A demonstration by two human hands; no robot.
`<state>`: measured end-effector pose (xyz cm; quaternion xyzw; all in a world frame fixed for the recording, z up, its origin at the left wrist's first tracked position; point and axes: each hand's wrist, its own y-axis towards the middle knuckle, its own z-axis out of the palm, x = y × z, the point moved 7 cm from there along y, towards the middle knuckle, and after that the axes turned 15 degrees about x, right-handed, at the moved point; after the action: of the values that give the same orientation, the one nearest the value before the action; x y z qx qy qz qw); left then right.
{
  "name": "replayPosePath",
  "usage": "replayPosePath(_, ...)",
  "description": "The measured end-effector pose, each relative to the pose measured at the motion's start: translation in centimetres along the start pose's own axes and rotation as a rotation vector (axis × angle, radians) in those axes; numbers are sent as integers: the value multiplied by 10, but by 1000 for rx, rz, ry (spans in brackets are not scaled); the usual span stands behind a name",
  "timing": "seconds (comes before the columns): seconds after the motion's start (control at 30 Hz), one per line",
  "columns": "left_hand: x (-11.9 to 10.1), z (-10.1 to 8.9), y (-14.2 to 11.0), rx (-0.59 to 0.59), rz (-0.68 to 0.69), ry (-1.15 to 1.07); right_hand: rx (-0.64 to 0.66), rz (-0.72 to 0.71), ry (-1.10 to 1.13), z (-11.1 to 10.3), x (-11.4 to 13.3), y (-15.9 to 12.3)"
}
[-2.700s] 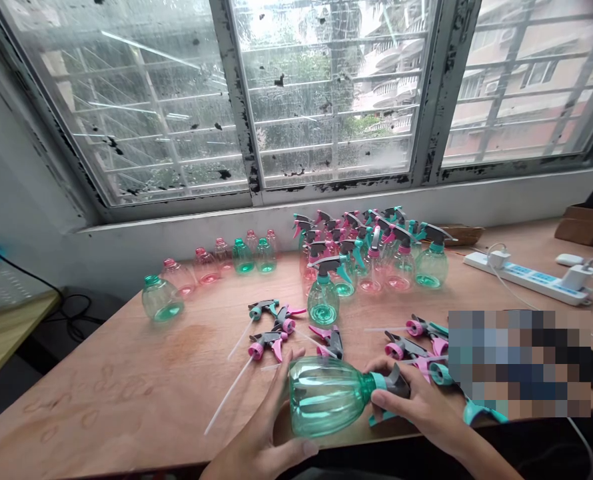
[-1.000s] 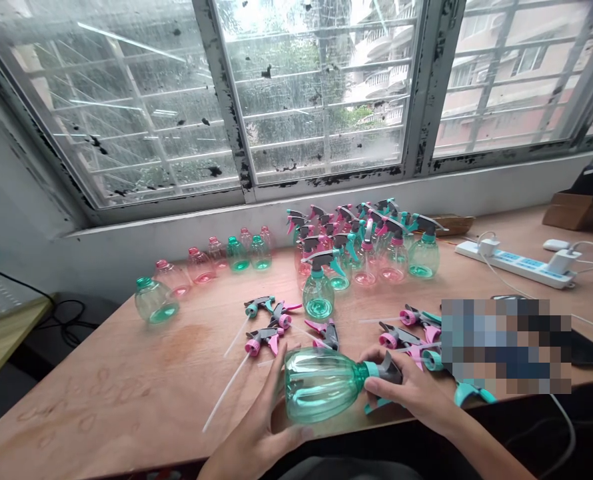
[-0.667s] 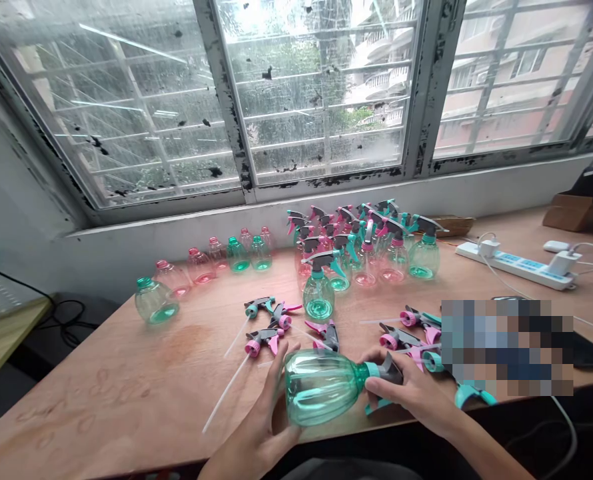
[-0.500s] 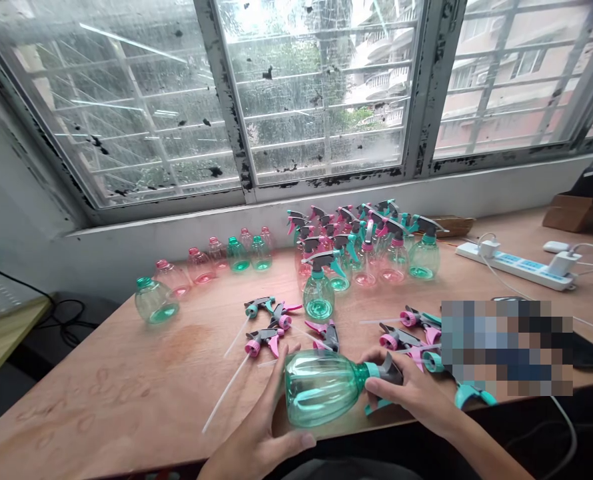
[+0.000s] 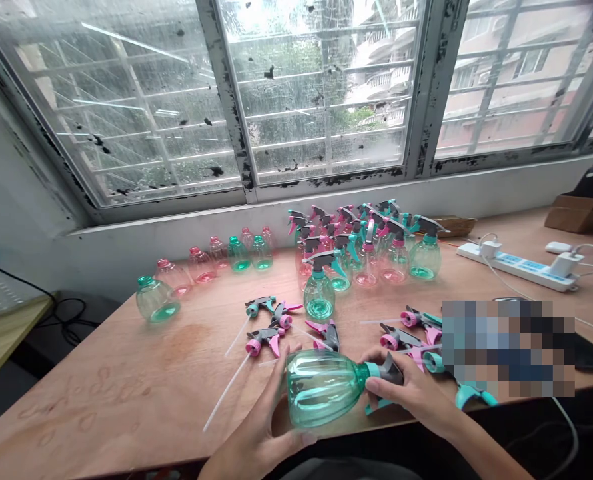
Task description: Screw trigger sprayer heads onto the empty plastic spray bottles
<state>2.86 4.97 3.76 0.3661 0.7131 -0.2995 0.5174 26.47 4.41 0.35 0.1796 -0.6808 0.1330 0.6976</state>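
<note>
A clear green bottle (image 5: 324, 388) lies sideways above the table's front edge, its neck to the right. My left hand (image 5: 261, 423) is cupped round its base, thumb below and fingers behind. At the neck, my right hand (image 5: 409, 387) is closed on a grey and teal trigger sprayer (image 5: 389, 372), whose teal collar meets the bottle's mouth. How far the collar is screwed on I cannot tell. Just behind the bottle lie loose pink and grey trigger sprayers (image 5: 265, 342) with thin white tubes; more sprayers (image 5: 399, 340) lie beyond my right hand.
Bottles with sprayers fitted (image 5: 319, 297) stand grouped at the back middle. Several open pink and green bottles (image 5: 157, 300) form a row along the back left. A white power strip (image 5: 519, 267) with cables lies at the right, near a blurred-out patch (image 5: 509, 348).
</note>
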Motion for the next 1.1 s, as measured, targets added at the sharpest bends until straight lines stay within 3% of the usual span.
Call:
replayPosePath(0.3, 15, -2, -5, -27, 40, 70, -10, 8, 24, 1, 1, -1)
replayPosePath(0.57, 10, -8, -3, -58, -13, 135, -19, 3, -14, 0, 3, -1)
replayPosePath(0.73, 10, -4, -2, -21, 17, 75, -38, -11, -16, -1, 3, -1)
replayPosePath(0.9, 7, -2, -2, -61, 42, 62, -36, -3, -18, -1, 1, -1)
replayPosePath(1.1, 11, -7, -6, -72, -76, 134, -39, 0, -24, -1, 2, -1)
